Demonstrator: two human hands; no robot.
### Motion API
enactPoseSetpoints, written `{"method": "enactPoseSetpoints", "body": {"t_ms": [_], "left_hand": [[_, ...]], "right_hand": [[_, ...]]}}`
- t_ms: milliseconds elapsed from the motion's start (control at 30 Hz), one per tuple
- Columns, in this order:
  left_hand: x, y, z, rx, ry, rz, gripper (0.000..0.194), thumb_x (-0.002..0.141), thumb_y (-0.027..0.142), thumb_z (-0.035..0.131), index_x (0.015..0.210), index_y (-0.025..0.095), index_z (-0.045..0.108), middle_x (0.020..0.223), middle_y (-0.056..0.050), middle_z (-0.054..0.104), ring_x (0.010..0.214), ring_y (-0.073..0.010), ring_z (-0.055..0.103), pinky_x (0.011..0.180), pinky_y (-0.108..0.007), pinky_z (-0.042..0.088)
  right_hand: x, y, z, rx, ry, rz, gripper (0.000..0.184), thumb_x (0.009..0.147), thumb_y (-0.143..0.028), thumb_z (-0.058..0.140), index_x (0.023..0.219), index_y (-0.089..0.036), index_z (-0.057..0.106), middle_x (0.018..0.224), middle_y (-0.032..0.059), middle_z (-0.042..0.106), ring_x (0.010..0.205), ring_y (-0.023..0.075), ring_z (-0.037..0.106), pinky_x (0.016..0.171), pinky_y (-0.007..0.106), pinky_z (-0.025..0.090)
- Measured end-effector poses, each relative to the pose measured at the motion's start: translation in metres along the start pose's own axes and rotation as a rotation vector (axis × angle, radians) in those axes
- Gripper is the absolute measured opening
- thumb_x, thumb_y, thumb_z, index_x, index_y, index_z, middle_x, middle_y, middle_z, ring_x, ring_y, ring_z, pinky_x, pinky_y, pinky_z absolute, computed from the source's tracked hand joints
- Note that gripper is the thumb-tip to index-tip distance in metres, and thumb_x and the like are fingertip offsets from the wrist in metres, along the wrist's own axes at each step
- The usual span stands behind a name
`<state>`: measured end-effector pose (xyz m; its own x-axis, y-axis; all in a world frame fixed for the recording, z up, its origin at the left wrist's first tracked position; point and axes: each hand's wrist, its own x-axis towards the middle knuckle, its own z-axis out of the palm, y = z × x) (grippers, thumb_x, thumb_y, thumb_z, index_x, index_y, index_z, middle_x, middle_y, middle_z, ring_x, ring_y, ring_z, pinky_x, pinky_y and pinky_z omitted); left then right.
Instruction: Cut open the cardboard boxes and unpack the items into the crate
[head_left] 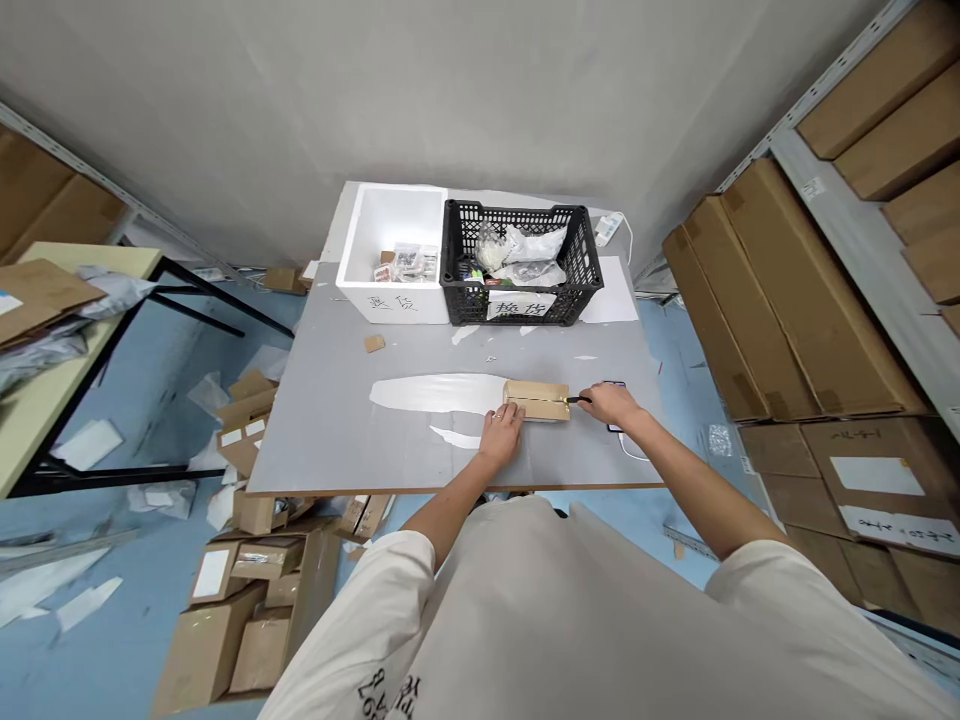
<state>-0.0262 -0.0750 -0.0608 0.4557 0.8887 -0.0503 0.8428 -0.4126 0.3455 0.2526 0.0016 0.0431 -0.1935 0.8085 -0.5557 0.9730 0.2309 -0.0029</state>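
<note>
A small brown cardboard box [538,390] lies on the grey table [330,390], with a dark seam line running along its top. My left hand [502,430] rests against the box's near left corner, fingers on the cardboard and a ring on one of them. In my right hand [609,403], the fingers are closed around a utility knife [574,400] with a black handle. Its tip points left and meets the seam at the box's right end. Partly under my right hand lies a phone [616,426] with a white cable.
A white foam box [394,305] and a black plastic crate [525,305], both holding packaged goods, stand at the table's back. A small brown piece [374,343] lies at left. Cardboard boxes [817,300] line the right; an open carton [315,590] sits on the floor at left.
</note>
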Motion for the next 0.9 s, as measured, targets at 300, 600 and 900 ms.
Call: {"method": "enactPoseSetpoints", "body": {"t_ms": [300, 600, 900], "left_hand": [[0.003, 0.011, -0.009, 0.050, -0.052, -0.023, 0.057, 0.090, 0.017, 0.052, 0.146, 0.023, 0.042, 0.148, -0.014, 0.045, 0.139, -0.0295, 0.038, 0.113, -0.047, 0.032], [0.054, 0.035, -0.008, 0.035, -0.077, 0.077, 0.047, 0.092, 0.025, 0.059, 0.137, 0.022, 0.047, 0.143, -0.013, 0.046, 0.133, -0.0294, 0.042, 0.111, -0.044, 0.033], [0.084, 0.048, 0.002, 0.145, -0.172, 0.079, 0.036, 0.091, 0.020, 0.059, 0.127, 0.020, 0.053, 0.127, -0.012, 0.057, 0.122, -0.0277, 0.051, 0.112, -0.045, 0.032]], "right_hand": [[-0.028, 0.056, 0.009, 0.085, 0.012, 0.054, 0.040, 0.098, -0.048, 0.046, 0.110, -0.027, 0.076, 0.106, 0.0118, 0.074, 0.097, 0.0283, 0.067, 0.072, 0.032, 0.043], [-0.034, 0.077, 0.045, 0.533, 0.163, 0.134, 0.037, 0.098, -0.050, 0.048, 0.104, -0.023, 0.073, 0.082, 0.0057, 0.074, 0.072, 0.0194, 0.065, 0.064, 0.026, 0.040], [-0.030, 0.087, 0.072, 0.808, 0.147, 0.048, 0.037, 0.093, -0.051, 0.056, 0.111, -0.022, 0.069, 0.069, -0.0004, 0.068, 0.057, 0.0160, 0.063, 0.059, 0.025, 0.042]]}}
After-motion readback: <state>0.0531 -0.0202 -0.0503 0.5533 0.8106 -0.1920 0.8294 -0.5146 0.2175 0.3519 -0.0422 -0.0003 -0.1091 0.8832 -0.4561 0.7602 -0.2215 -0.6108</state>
